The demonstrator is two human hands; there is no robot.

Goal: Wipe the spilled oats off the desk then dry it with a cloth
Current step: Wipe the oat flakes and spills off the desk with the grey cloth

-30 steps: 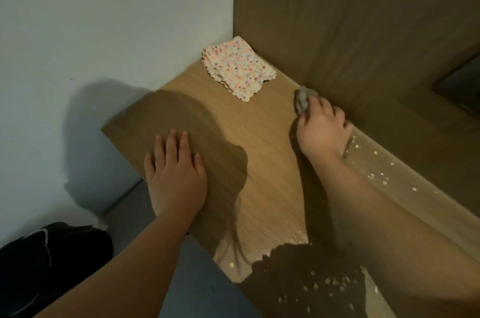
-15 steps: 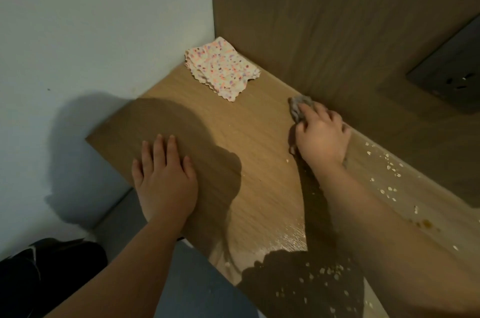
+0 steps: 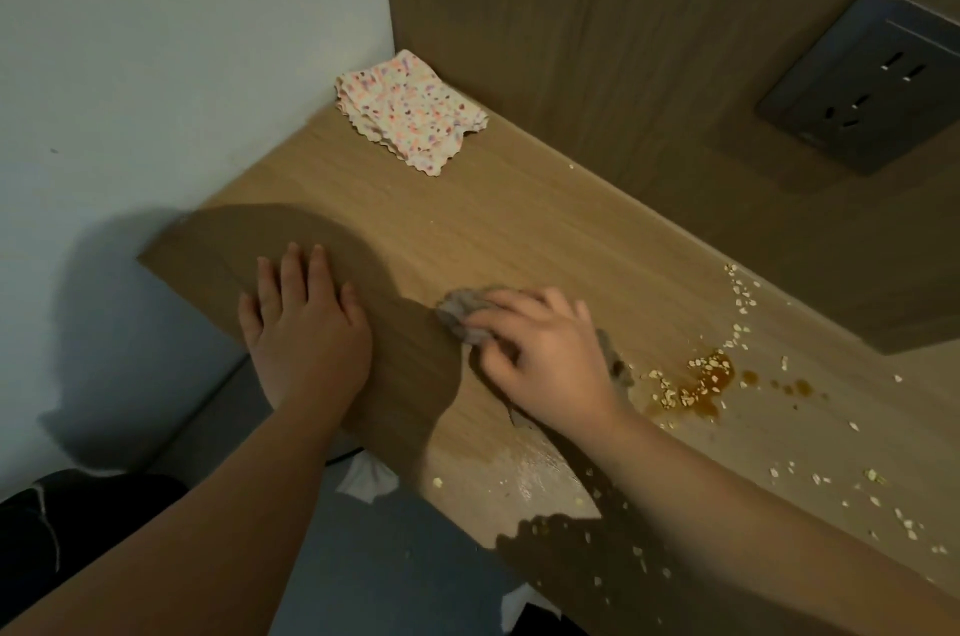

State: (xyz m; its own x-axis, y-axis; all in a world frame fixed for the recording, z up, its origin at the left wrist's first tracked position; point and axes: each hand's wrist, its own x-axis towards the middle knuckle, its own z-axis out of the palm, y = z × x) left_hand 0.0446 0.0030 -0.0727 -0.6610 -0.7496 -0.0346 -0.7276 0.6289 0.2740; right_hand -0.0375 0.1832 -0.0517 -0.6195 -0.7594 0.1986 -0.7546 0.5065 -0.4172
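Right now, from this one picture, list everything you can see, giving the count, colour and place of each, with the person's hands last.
desk: one, light wood, against the wall corner.
cloth: one, white with pink and purple spots, folded at the desk's back corner.
rag: one, grey, under the right hand.
oats: many, pale, scattered over the desk's right part.
spill: one patch, brown, right of the rag among oats.
socket: one, dark grey, on the wooden panel behind the desk.
paper scraps: two, white, on the floor below the desk's edge.
left hand: one, flat on the desk, left of the rag.
right hand: one, fingers curled on the rag.
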